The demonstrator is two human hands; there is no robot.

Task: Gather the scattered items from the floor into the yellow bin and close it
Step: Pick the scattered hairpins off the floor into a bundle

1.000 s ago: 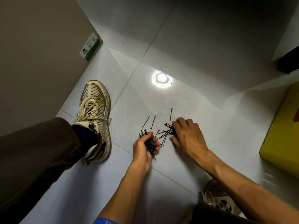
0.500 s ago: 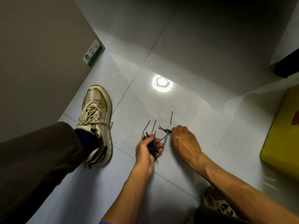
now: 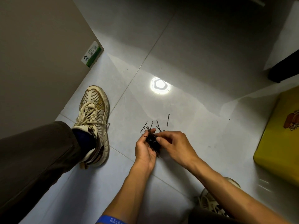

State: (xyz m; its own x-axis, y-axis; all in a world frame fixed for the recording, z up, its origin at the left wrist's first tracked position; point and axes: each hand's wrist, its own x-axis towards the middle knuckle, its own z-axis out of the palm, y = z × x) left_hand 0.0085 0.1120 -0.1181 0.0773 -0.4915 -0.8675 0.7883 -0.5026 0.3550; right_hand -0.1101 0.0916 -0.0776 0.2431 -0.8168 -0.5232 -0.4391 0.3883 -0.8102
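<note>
Yellow bin (image 3: 278, 143) stands on the floor (image 3: 202, 54) at the right edge of the view, well apart from the work area; only part of it shows, and whether its lid is open cannot be determined.

Left hand (image 3: 145, 151) lies palm-up just above the floor, fingers cupped round a bundle of hairpins (image 3: 152, 143). Right hand (image 3: 176, 146) meets it from the right, thumb and forefinger pinched at the bundle's upper edge, apparently adding or settling pins.

Loose hairpins (image 3: 168, 119) remain on the tile just beyond the hands, a few only, lying flat and apart from each other.

Handling assessment: each pin is thin, stiff wire, very light, smooth and likely slippery on glossy tile. A flat pin offers little to grip; the probable method is to press one end with a fingertip so the other lifts, or slide a nail under it, then pinch at mid-length. The bundle is tangled and loose; the cupped palm should stay level, with fingers curled, to prevent pins slipping out during transfer to the bin.
</note>
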